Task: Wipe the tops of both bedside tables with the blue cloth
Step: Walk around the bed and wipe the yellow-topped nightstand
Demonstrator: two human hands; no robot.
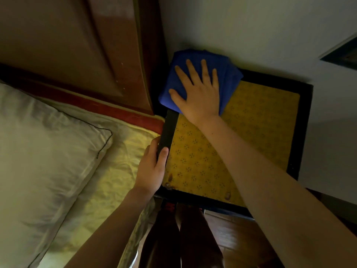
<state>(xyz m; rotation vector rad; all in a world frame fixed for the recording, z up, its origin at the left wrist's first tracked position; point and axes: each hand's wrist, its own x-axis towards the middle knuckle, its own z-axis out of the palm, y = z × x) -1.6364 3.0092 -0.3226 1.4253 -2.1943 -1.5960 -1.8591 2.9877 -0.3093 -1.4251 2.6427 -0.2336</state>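
Observation:
A folded blue cloth [228,74] lies on the far left corner of a bedside table [260,120], whose top is yellow with a small flower pattern inside a black frame. My right hand [197,89] rests flat on the cloth with the fingers spread, pressing it against the tabletop. My left hand [152,167] grips the black left edge of the table, thumb on top and fingers wrapped around the rim. Only this one table is in view.
A bed with a white pillow [42,151] and yellowish sheet [119,171] lies left of the table. Behind it stands a brown wooden headboard [87,45]. A pale wall [251,26] runs behind and right of the table. My legs [185,238] stand on wooden flooring below.

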